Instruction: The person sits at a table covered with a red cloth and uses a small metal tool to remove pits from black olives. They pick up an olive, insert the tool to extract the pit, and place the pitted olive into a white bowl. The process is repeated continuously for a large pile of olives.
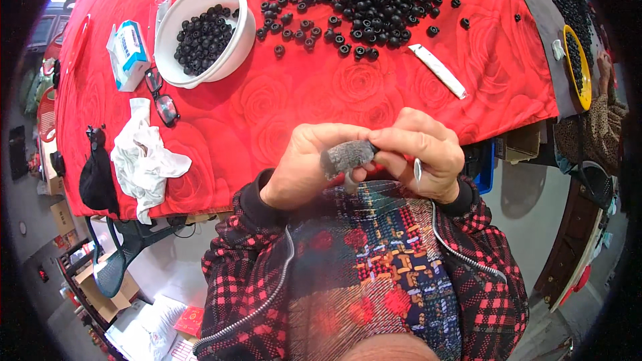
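Note:
Both of my hands meet in front of my chest, just off the table's near edge. My left hand [301, 164] is closed, with a worn grey fabric finger cover [349, 156] around one finger. At the tip of that cover a small black part [374, 150], mostly hidden, is pinched between the fingers of both hands. My right hand [428, 154] is closed too, and a small silvery blade-like tool [418, 171] sticks out between its fingers. Beyond my hands, a heap of small round black parts [361, 7] with hollow centres covers the far middle of the table.
A white bowl [244, 33] with black parts stands at the far left. Near it are a blue-and-white box [129, 57], eyeglasses [164, 103] and a white cloth [144, 160]. A white slim packet [438, 71] lies right on the red tablecloth [261, 103]. A yellow-rimmed basket [586, 87] is farther right.

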Demonstrator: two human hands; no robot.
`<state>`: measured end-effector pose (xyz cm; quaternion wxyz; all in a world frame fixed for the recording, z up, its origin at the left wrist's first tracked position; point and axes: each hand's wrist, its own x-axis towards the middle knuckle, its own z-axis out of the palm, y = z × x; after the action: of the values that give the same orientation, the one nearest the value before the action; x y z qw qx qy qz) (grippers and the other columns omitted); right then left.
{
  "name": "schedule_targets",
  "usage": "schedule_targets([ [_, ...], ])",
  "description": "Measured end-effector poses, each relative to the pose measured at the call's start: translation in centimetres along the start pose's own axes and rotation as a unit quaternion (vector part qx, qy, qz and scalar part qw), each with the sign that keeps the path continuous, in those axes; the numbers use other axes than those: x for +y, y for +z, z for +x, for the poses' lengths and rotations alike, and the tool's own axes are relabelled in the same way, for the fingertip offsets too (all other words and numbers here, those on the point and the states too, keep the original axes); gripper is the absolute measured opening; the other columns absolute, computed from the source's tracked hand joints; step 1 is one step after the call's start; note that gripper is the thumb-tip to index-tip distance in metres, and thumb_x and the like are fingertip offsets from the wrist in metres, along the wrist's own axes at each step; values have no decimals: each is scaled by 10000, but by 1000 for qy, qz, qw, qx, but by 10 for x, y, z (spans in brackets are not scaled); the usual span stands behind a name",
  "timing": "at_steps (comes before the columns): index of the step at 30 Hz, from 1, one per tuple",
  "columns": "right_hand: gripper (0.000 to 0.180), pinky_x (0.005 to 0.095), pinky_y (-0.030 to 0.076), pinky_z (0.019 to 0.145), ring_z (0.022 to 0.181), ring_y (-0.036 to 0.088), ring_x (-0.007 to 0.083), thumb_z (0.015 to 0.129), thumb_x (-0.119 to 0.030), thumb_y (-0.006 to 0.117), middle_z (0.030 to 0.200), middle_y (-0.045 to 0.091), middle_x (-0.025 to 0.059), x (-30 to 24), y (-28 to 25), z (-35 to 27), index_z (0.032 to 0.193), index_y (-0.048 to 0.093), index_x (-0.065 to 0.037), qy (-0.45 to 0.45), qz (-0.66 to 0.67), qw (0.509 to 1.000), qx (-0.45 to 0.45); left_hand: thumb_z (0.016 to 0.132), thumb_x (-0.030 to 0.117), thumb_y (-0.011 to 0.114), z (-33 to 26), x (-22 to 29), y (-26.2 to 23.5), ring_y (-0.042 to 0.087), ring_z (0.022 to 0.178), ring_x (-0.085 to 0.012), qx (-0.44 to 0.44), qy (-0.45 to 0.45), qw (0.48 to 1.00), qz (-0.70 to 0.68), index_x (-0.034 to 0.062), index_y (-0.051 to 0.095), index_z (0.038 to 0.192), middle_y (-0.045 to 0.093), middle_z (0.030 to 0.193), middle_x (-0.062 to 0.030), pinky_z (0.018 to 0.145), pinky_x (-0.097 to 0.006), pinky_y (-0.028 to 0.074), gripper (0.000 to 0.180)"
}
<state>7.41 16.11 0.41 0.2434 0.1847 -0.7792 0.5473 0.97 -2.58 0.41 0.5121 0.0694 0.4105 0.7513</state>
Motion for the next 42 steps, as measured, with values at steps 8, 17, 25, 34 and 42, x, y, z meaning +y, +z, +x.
schedule_targets([
  [8, 367, 307, 365, 442, 522, 530, 183, 605, 11, 791, 665, 579, 67, 2, 0, -1, 951, 672, 45, -87, -32, 995, 44, 914, 56, 565, -1, -2, 8, 620, 729, -93, -16, -20, 997, -75, -11, 611, 1098, 655, 871, -54, 619, -199, 514, 202],
  [17, 354, 302, 346, 433, 500, 512, 169, 608, 11, 791, 676, 572, 51, 5, 2, -3, 937, 664, 39, -110, -69, 989, 68, 910, 56, 564, 3, -7, 8, 616, 713, -93, -3, 13, 998, -63, -13, 600, 1122, 653, 882, -57, 612, -211, 509, 226],
  [25, 313, 299, 352, 435, 502, 501, 172, 668, 19, 764, 695, 569, 57, 3, -2, -6, 952, 634, 29, -89, -111, 989, 25, 908, 40, 551, 5, -11, 6, 608, 678, -81, 34, 12, 998, -44, -21, 604, 1120, 650, 869, -42, 602, -211, 497, 227],
  [34, 333, 321, 393, 484, 546, 517, 226, 658, -30, 737, 700, 542, 82, 5, -6, -17, 956, 591, 3, 39, -59, 997, 1, 897, 22, 556, 8, -9, 2, 591, 668, -74, 54, 13, 998, 6, -9, 626, 1096, 637, 869, -31, 579, -197, 474, 213],
  [42, 220, 296, 404, 654, 722, 505, 193, 852, -105, 544, 862, 531, 106, -3, -19, -17, 1031, 530, 21, 234, 131, 963, -40, 898, -1, 545, 8, -5, 8, 567, 661, -67, 50, 40, 997, 44, -8, 634, 1071, 598, 856, -17, 562, -198, 460, 194],
])
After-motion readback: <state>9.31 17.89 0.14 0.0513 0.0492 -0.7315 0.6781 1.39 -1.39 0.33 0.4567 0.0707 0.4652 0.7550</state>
